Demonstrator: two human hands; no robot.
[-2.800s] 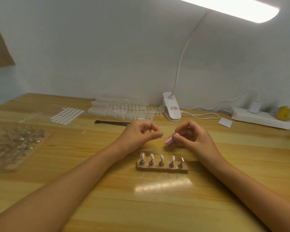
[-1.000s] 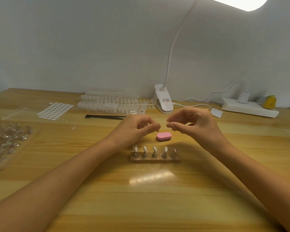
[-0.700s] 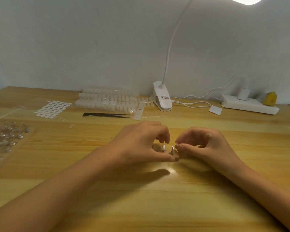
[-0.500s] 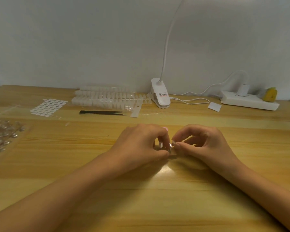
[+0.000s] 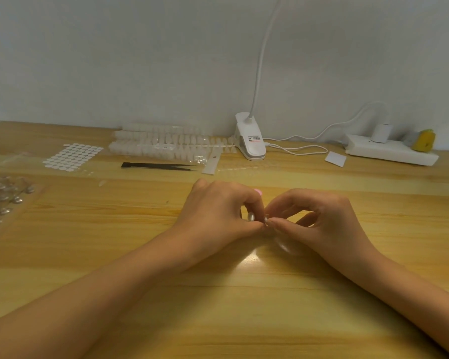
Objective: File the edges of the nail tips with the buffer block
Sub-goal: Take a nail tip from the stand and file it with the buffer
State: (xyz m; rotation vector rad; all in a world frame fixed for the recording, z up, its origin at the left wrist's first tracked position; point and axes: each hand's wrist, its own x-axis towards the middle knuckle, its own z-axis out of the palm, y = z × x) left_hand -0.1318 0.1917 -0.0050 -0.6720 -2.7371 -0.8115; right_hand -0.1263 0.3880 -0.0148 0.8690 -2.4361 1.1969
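The pink oval buffer block [image 5: 258, 192] lies on the wooden table [image 5: 114, 229], only a sliver showing behind the left hand [image 5: 218, 213]. That hand curls round the row of clear nail tips on metal pegs [image 5: 251, 216]; the right hand [image 5: 319, 218] pinches the end tip [image 5: 265, 218] between thumb and forefinger. A second ago both hands hovered above the row, and the block lay in plain sight.
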